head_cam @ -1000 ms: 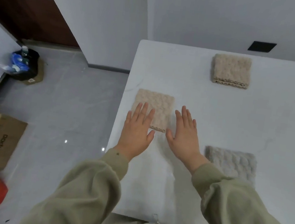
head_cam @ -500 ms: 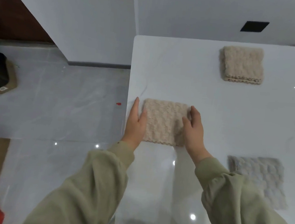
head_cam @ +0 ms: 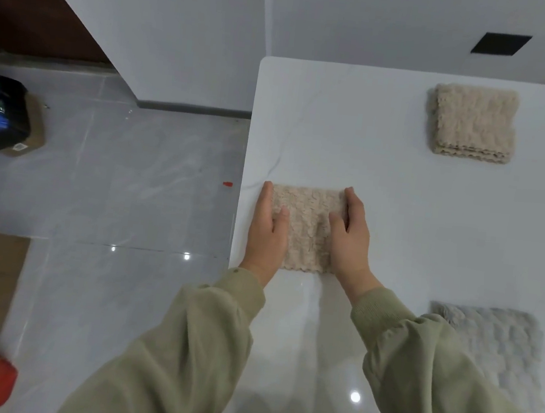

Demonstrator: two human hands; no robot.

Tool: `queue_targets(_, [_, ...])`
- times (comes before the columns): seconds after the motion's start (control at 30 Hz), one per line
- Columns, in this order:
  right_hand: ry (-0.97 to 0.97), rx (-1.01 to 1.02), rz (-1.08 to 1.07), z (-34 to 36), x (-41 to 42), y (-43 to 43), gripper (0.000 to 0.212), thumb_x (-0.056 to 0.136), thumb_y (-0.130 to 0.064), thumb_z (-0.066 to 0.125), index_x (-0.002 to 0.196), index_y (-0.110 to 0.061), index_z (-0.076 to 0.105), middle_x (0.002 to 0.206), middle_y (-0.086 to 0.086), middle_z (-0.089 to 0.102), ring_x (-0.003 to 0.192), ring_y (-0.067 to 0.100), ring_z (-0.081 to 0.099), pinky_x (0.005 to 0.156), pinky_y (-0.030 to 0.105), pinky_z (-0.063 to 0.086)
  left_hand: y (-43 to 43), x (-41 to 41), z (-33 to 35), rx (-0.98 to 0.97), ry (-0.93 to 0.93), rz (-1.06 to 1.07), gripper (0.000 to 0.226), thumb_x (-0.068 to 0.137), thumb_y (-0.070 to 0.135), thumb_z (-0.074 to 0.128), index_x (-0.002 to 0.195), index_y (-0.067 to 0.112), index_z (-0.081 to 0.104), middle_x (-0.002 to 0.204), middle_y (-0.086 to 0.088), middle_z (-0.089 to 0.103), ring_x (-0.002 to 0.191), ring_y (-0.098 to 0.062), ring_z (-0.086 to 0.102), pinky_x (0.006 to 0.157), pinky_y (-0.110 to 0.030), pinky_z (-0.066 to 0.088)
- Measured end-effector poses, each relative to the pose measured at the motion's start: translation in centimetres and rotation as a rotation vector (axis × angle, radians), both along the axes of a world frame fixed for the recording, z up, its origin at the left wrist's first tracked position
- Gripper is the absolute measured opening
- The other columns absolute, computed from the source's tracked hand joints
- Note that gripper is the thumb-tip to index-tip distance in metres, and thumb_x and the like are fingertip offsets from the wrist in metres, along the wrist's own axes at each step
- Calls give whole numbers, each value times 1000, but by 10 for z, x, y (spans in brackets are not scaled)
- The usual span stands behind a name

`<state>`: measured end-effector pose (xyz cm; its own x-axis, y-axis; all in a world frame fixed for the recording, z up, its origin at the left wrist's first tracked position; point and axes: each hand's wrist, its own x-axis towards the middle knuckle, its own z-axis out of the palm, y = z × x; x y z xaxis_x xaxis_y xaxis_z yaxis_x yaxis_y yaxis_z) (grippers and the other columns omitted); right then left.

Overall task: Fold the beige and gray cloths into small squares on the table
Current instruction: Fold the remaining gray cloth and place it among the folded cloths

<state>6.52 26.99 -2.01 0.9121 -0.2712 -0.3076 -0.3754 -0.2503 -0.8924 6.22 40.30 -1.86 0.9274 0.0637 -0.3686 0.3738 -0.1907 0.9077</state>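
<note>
- We count three cloths on the table (head_cam: 401, 205): two beige, one gray; plus two hands.
- Nearest, right: gray cloth (head_cam: 493, 350) lies flat, one corner under the right sleeve.
- Middle, by the table's left edge: near beige cloth (head_cam: 306, 231), folded, long axis running slightly away from us, scalloped edge toward us.
- Left hand (head_cam: 265, 236) and right hand (head_cam: 350, 243) flank it, fingers straight along its sides, thumbs on top.
- Farthest: far beige cloth (head_cam: 473, 123), folded, stacked edges facing us.
</note>
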Motion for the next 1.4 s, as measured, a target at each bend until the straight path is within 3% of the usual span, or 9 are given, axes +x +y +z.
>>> queue_targets(0.13, [2, 22, -21, 2, -3, -4, 53, 98, -14, 43, 148, -15, 28, 152, -4, 31, 138, 8, 29, 103, 11, 21, 3, -1, -2, 0, 6, 14, 55, 102, 24, 35, 152, 21, 14, 157, 9, 16, 141, 1, 15, 115, -21, 15])
queue_targets(0.23, [8, 27, 1, 1, -5, -1, 54, 98, -17, 44, 148, -16, 27, 153, -5, 30, 139, 8, 29, 105, 14, 22, 2, -2, -2, 29, 8, -5, 55, 102, 23, 35, 152, 19, 12, 158, 8, 15, 141, 0, 14, 112, -16, 13])
queue_targets(0.43, [-4, 20, 53, -3, -6, 3, 57, 97, -16, 45, 149, -15, 22, 154, -3, 27, 141, 11, 26, 117, 29, 22, -3, -2, -6, 50, -1, -6, 57, 101, 22, 36, 152, 19, 11, 158, 7, 13, 142, -1, 12, 114, -19, 12])
queue_targets(0.53, [0, -15, 97, -3, -5, 0, 58, 97, -19, 45, 150, -14, 21, 155, -3, 25, 142, 10, 24, 115, 24, 19, 1, -2, -4, 79, -18, -78, 57, 102, 22, 36, 152, 20, 9, 159, 9, 8, 143, 1, 8, 118, -23, 10])
queue_targets(0.63, [-29, -160, 164, 0, -4, -5, 58, 97, -23, 45, 149, -11, 22, 158, 2, 17, 145, 14, 17, 115, 24, 13, 17, -2, 0, 318, -103, -173, 58, 101, 26, 37, 152, 18, 11, 160, 6, 2, 143, -1, 2, 117, -22, 8])
queue_targets(0.77, [-73, -484, 324, 11, -9, 1, 61, 94, -28, 46, 148, -10, 24, 159, 7, 10, 146, 21, 8, 119, 42, 6, 45, -6, 16, 941, -167, -426, 61, 100, 38, 32, 152, 18, 5, 160, -5, -8, 146, -19, -9, 119, -42, -1])
queue_targets(0.87, [-87, -698, 428, 23, -15, 18, 66, 93, -39, 38, 149, -10, 19, 160, 8, 5, 147, 22, 0, 118, 46, -1, 66, -10, 28, 1198, -249, -574, 65, 98, 44, 29, 152, 21, -1, 159, -7, -13, 145, -24, -16, 115, -49, -4])
queue_targets(1.0, [-95, -849, 463, 34, -23, 60, 79, 83, -53, 14, 150, -11, 18, 160, 10, 2, 147, 25, -2, 116, 49, -3, 102, -14, 36, 1281, -253, -610, 69, 97, 48, 30, 151, 22, -4, 159, -8, -14, 144, -27, -19, 115, -53, -7])
queue_targets(1.4, [-48, -966, 376, 34, -36, 293, 77, 86, -54, 20, 148, -8, 27, 158, 14, 12, 147, 28, 6, 115, 54, 3, 330, -19, 55, 1316, -350, -711, 72, 96, 49, 35, 151, 24, -4, 159, -7, -12, 145, -27, -17, 114, -55, -6])
